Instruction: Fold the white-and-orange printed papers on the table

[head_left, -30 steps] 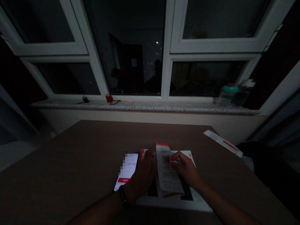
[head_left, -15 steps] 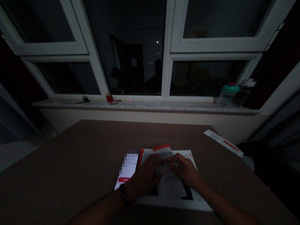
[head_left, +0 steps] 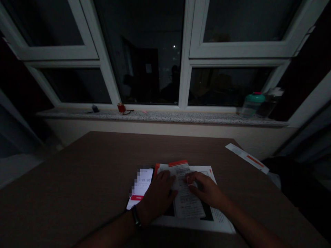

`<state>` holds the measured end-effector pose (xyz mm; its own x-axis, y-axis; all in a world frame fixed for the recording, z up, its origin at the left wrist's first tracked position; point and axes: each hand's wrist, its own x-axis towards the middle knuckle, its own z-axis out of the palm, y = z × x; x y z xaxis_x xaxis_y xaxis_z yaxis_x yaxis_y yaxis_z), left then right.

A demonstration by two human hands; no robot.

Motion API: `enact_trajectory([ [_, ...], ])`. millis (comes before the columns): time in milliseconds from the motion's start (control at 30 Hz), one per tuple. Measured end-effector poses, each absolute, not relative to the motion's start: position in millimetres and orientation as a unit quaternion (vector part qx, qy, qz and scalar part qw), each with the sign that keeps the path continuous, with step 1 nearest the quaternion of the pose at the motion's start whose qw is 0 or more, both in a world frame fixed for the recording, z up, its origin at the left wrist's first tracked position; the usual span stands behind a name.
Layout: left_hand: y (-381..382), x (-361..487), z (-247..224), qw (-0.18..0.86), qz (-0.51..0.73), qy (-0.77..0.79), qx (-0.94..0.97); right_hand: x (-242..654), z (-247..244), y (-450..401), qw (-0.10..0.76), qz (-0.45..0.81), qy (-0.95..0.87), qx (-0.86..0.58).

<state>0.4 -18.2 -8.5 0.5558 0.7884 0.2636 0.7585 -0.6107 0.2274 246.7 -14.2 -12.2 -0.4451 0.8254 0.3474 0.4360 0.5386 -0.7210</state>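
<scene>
Across a brown wood-grain table (head_left: 77,179), both bare hands work at the near edge, on a folded paper leaflet (head_left: 184,196) with an orange-red top band. The leaflet lies at 12 o'clock from the hands, on top of a larger printed white sheet (head_left: 221,220).

The left hand (head_left: 157,196) sits flat on the leaflet's left side, its fingers (head_left: 165,177) extended and lying over the paper. A black wristband (head_left: 134,216) circles that wrist. The right hand (head_left: 205,189) rests on the leaflet's right side, its fingers (head_left: 192,178) lightly curved with their tips on the paper. Whether they pinch it, I cannot tell.

Just beside the left hand, at 10 o'clock, a smartphone (head_left: 139,188) lies with its screen lit, showing the digits 05:09 and a red button (head_left: 137,197); part of the screen is pixelated. Farther off, at 2 o'clock, a white paper strip (head_left: 247,155) with an orange mark lies on the table's far right corner.

Beyond the table, a speckled stone windowsill (head_left: 160,117) runs beneath a white-framed window (head_left: 187,51). At 1 o'clock on it stand a teal-lidded bottle (head_left: 251,106) and a clear bottle (head_left: 269,105). At 11 o'clock sits a small red object (head_left: 121,107), with dark eyeglasses (head_left: 127,112) touching it.
</scene>
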Motion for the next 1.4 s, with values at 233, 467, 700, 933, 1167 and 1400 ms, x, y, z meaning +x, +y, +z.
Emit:
enact_trajectory([
  [233, -13.3, -2.8, -19.5, 0.051, 0.167, 0.429, 0.886, 245.4, -16.2, -14.2, 0.318, 0.223, -0.825, -0.411],
  [467, -6.4, -3.0, -14.5, 0.055, 0.146, 0.423, 0.893, 236.3, -12.1, -17.8, 0.319, 0.204, -0.814, -0.441],
  [700, -6.0, -4.3, -10.1, 0.063, 0.159, 0.426, 0.888, 235.3, -13.4, -16.9, 0.312, 0.193, -0.821, -0.438],
  [933, -5.9, -3.9, -8.1, 0.063, 0.146, 0.425, 0.891, 233.3, -14.4, -17.3, 0.315, 0.188, -0.822, -0.435],
  [1167, -5.8, -4.5, -3.9, 0.070, 0.131, 0.426, 0.893, 232.2, -12.5, -17.5, 0.312, 0.192, -0.822, -0.437],
  [1400, -2.3, -7.0, -3.1, 0.071, 0.125, 0.410, 0.901, 231.1, -12.8, -17.3, 0.309, 0.194, -0.822, -0.438],
])
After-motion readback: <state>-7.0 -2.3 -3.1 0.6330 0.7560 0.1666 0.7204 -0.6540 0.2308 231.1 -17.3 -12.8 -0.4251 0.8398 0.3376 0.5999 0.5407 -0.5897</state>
